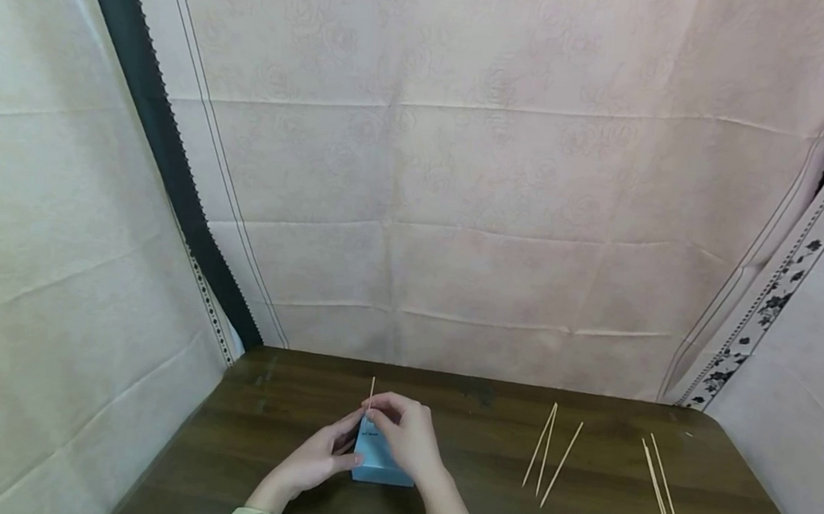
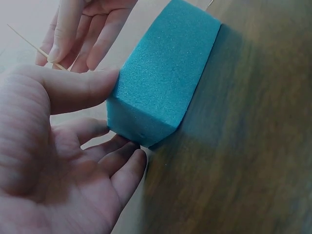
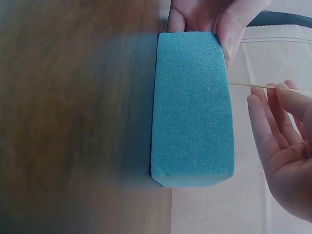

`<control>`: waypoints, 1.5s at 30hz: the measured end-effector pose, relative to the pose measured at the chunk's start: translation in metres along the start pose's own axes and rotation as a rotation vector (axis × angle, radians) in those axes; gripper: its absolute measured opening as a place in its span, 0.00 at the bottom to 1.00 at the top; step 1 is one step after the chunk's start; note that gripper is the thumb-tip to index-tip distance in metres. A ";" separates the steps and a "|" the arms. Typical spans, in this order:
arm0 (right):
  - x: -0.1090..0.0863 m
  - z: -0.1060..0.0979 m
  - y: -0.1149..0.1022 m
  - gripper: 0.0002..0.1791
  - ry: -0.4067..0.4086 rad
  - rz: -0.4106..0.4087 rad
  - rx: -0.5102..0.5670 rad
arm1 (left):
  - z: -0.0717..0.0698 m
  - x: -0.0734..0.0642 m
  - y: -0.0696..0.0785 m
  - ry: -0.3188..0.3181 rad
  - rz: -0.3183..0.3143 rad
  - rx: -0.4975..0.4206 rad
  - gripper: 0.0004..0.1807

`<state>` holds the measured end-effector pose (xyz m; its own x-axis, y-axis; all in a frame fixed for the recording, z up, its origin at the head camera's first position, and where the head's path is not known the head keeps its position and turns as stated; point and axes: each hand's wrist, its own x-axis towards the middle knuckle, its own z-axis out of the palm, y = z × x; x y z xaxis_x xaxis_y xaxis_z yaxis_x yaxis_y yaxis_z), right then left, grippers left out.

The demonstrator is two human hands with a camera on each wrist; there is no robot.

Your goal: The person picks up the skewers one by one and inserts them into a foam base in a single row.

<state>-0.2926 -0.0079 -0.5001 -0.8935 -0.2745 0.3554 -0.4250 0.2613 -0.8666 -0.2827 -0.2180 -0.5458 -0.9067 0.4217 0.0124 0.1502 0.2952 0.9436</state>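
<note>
A light blue foam block rests on the wooden table, and the right wrist view shows a broad side of this block. My left hand steadies it at its left end; in the left wrist view the thumb lies against one edge, with fingers curled beneath. Between thumb and fingertips my right hand pinches a thin wooden skewer, standing upright over the block. As seen from the right wrist, the near end of the skewer meets the block's upper face; whether it has gone in, I cannot tell.
Several more skewers lie on the brown table right of the block, with another group of skewers farther right. Pale cloth hangs behind the table and along both sides.
</note>
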 end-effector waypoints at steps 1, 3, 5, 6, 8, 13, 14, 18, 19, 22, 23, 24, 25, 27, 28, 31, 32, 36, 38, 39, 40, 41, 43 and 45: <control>0.000 0.000 0.000 0.06 0.000 -0.002 0.004 | 0.000 0.000 0.000 0.000 0.000 -0.001 0.45; 0.000 0.000 -0.001 0.06 0.001 -0.003 0.013 | 0.000 0.000 -0.001 0.001 0.002 -0.001 0.46; 0.000 0.000 -0.001 0.07 0.003 -0.005 0.020 | 0.000 0.000 -0.001 0.002 0.006 0.000 0.46; 0.000 0.001 -0.001 0.07 0.004 -0.006 0.022 | 0.000 0.000 -0.001 0.004 0.006 0.000 0.46; 0.000 0.001 0.000 0.07 0.005 -0.007 0.024 | 0.000 0.000 -0.002 0.004 0.006 0.002 0.46; 0.000 0.001 0.001 0.07 0.007 -0.005 0.029 | 0.000 0.001 -0.003 0.003 -0.002 0.006 0.46; 0.000 0.001 0.001 0.07 0.007 -0.004 0.030 | 0.000 0.001 -0.003 0.003 -0.003 0.007 0.46; 0.000 0.001 0.002 0.07 0.005 -0.006 0.029 | 0.000 0.001 -0.003 0.000 -0.005 0.006 0.46; 0.000 0.001 0.002 0.07 0.004 -0.007 0.026 | 0.000 0.001 -0.003 -0.001 -0.004 0.006 0.46; -0.001 0.000 0.002 0.10 -0.020 -0.016 0.024 | -0.001 0.000 -0.003 -0.008 0.002 0.003 0.45; -0.001 0.000 0.002 0.12 -0.036 -0.018 0.025 | -0.001 -0.001 -0.003 -0.011 0.006 0.004 0.45; -0.001 -0.001 0.002 0.15 -0.054 -0.019 0.030 | -0.001 -0.001 -0.003 -0.015 0.016 0.005 0.45; -0.002 -0.001 0.002 0.18 -0.071 -0.020 0.034 | -0.001 -0.002 -0.003 -0.019 0.020 0.003 0.45; -0.002 -0.002 0.003 0.24 -0.104 -0.018 0.044 | -0.001 -0.002 -0.003 -0.025 0.027 0.002 0.45; -0.003 -0.002 0.003 0.25 -0.115 -0.018 0.049 | -0.001 -0.002 -0.003 -0.026 0.030 0.000 0.45; -0.003 -0.002 0.002 0.26 -0.123 -0.017 0.052 | -0.002 -0.001 -0.002 -0.027 0.024 -0.009 0.45; -0.003 -0.003 0.002 0.25 -0.123 -0.019 0.051 | -0.002 -0.001 -0.002 -0.026 0.022 -0.010 0.45; -0.003 -0.006 0.001 0.23 -0.124 -0.019 0.044 | -0.003 0.000 -0.001 -0.030 0.016 -0.017 0.45; -0.004 -0.009 0.001 0.23 -0.134 -0.010 0.039 | -0.002 -0.001 0.001 -0.034 0.014 -0.019 0.45; -0.004 -0.010 0.001 0.22 -0.140 -0.004 0.039 | -0.002 -0.001 0.001 -0.036 0.012 -0.021 0.45; -0.005 -0.012 0.001 0.22 -0.145 -0.002 0.043 | -0.002 -0.001 0.002 -0.035 0.007 -0.022 0.45; -0.005 -0.013 0.002 0.22 -0.150 0.005 0.048 | -0.002 -0.001 0.002 -0.035 0.005 -0.022 0.45; -0.006 -0.017 0.001 0.22 -0.158 0.015 0.055 | -0.001 -0.002 0.003 -0.033 -0.002 -0.024 0.45; -0.007 -0.023 0.001 0.22 -0.164 0.022 0.064 | -0.001 -0.002 0.002 -0.028 -0.012 -0.022 0.45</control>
<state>-0.2900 0.0151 -0.4954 -0.8648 -0.4177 0.2785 -0.3904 0.2108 -0.8962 -0.2814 -0.2191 -0.5436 -0.8968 0.4423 -0.0079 0.1305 0.2816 0.9506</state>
